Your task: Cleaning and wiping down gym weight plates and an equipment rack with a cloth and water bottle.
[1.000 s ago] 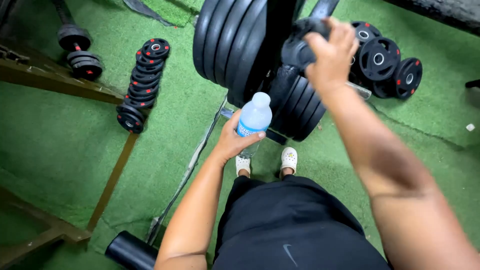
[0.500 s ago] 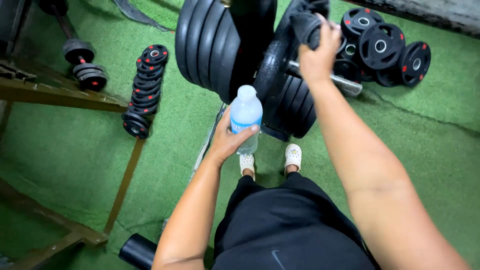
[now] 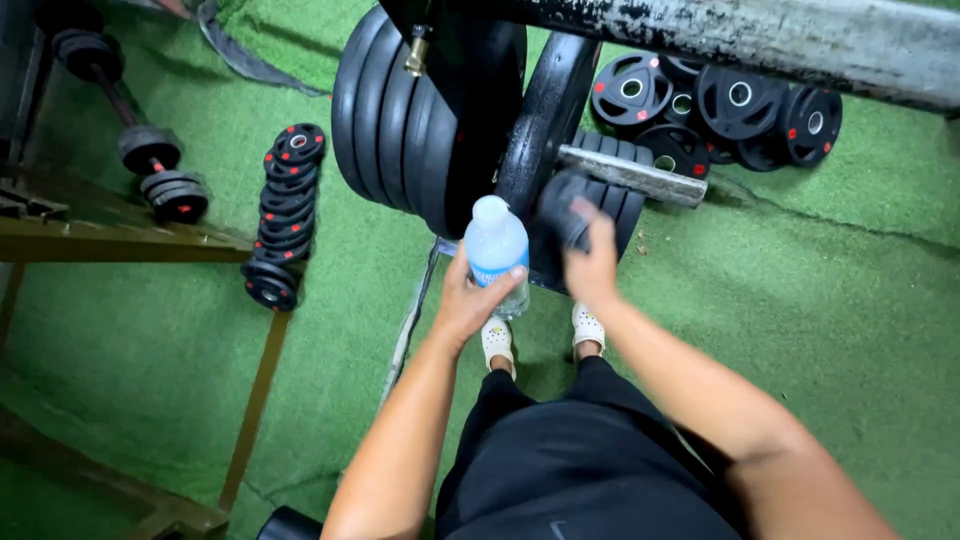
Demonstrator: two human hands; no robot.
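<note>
Your left hand point(image 3: 468, 300) is wrapped around a clear water bottle point(image 3: 496, 250), fingers closed over its blue label, the white cap upright and pointing up at you. Your right hand point(image 3: 592, 262) is clamped on a small black weight plate point(image 3: 562, 205), gripping its lower edge; the plate sits just right of the bottle, in front of the rack. Both hands are close together, above your white shoes point(image 3: 588, 326).

Just beyond the small plate, a bare steel peg point(image 3: 630, 174) juts out to the right from the plate rack. Left of it hang large black plates point(image 3: 395, 120), packed side by side. A worn grey bar point(image 3: 760, 40) crosses the top right. Loose plates with red marks point(image 3: 735, 105) lie on the green turf point(image 3: 830, 290) behind the peg. To the left, a row of small plates point(image 3: 283, 205) lies in a line, with a loaded dumbbell point(image 3: 150, 160) further left.
</note>
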